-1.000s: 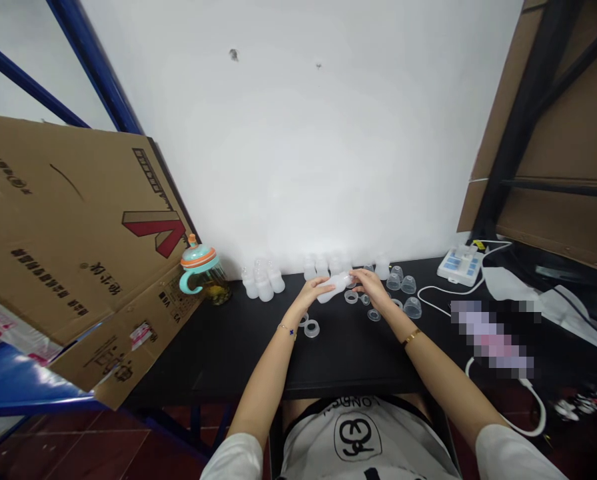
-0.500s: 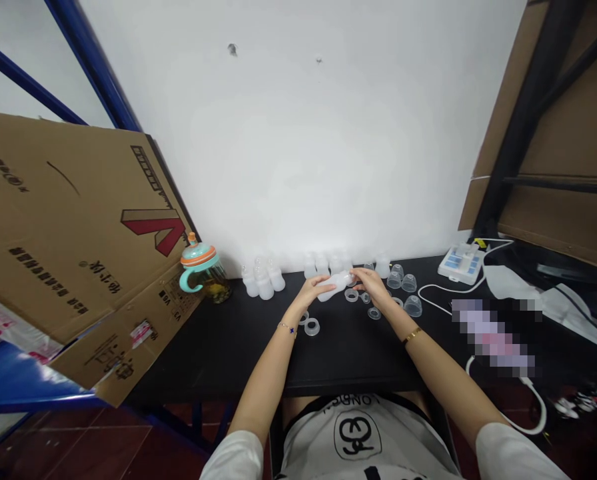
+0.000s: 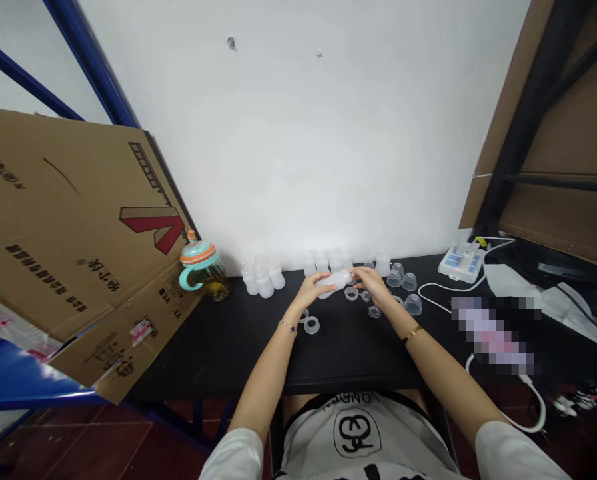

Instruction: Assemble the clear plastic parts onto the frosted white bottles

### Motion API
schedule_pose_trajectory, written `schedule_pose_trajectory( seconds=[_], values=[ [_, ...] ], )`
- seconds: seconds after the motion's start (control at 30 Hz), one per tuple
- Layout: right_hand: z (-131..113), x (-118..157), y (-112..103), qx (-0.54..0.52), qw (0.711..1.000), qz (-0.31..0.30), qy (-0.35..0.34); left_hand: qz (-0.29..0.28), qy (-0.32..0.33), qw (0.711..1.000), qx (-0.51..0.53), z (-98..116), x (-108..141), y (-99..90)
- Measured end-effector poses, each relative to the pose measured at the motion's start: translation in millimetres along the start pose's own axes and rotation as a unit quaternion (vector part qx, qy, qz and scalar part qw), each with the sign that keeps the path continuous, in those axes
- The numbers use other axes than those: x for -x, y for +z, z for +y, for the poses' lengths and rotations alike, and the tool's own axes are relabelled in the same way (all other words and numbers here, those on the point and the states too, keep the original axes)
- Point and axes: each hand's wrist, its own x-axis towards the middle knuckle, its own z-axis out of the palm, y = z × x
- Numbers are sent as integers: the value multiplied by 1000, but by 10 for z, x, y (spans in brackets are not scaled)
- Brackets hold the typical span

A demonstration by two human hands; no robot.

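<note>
A milky-white baby bottle lies tilted in my left hand, whose fingers and thumb are wrapped round its body. My right hand pinches the bottle's clear top end, which points to the right; the fingers partly hide that end. Just below my right hand are a clear ring, a small teat-like piece and another ring. Nearer me, by my left wrist, lies a white collar ring with a second one partly behind the wrist.
Finished-looking white bottles stand grouped at the left, more bottles along the wall. Clear dome caps sit at the right. A teal-lidded jug, a large cardboard box, a white case and a cable surround the black table.
Both hands keep their hold on the bottle, with its body turned slightly flatter. The whole view has shifted a little; the things on the table stay where they were.
</note>
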Motion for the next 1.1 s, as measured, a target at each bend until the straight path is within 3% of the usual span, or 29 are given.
schedule_pose_trajectory(
  seconds=[0.53, 0.83, 1.1],
  values=[
    [41, -32, -30, 10, 1000, 20, 8, 49, 72, 992, -88, -25, 57, 70],
    [-4, 12, 30, 0, 1000, -6, 22, -5, -51, 996, 77, 14, 15, 18],
    [-66, 73, 41, 103, 991, -52, -68, -63, -98, 987, 110, -33, -11, 24]
  ],
)
